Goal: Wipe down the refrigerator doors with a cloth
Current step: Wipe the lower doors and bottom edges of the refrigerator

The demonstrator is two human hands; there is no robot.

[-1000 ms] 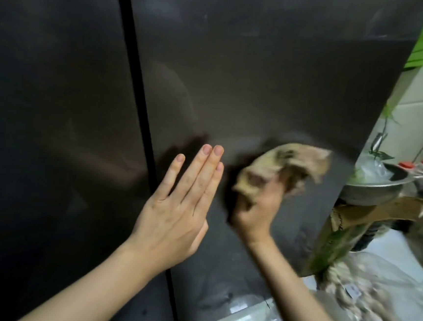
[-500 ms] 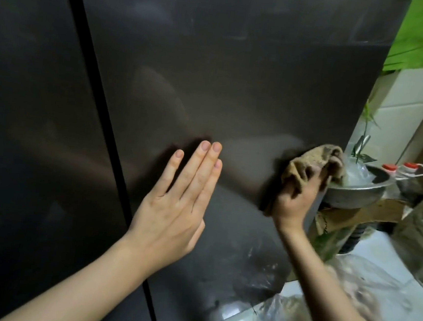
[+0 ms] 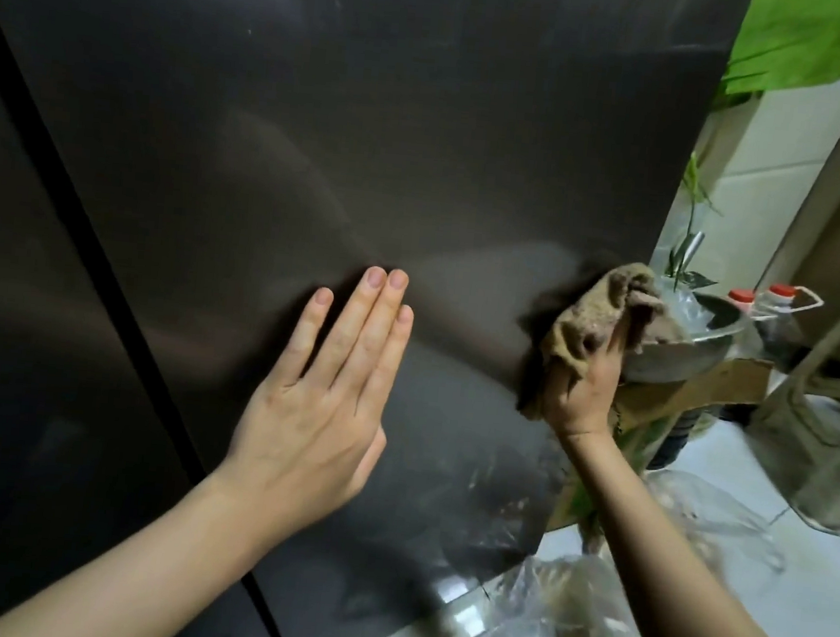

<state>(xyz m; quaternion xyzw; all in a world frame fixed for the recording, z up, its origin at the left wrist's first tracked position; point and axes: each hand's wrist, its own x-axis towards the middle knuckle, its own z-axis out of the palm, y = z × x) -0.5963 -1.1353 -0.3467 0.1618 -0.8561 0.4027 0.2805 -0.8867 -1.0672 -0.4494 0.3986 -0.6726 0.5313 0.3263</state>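
Now the left hand (image 3: 318,411) lies flat, fingers straight together, on the dark right refrigerator door (image 3: 373,136); the right hand (image 3: 582,388) grips a bunched tan cloth (image 3: 593,315) at that door's right edge, beside a metal bowl (image 3: 679,346).

Right refrigerator door (image 3: 373,136): dark grey brushed metal, shut, glossy with dim reflections, pale smudges and streaks low down. Left refrigerator door (image 3: 25,334): same dark finish, shut, split from it by a black seam (image 3: 94,251). Cloth (image 3: 586,312): tan-brown, bunched up, pressed on the right door at its right edge, folds sticking out above the right grip (image 3: 582,383) holding it.
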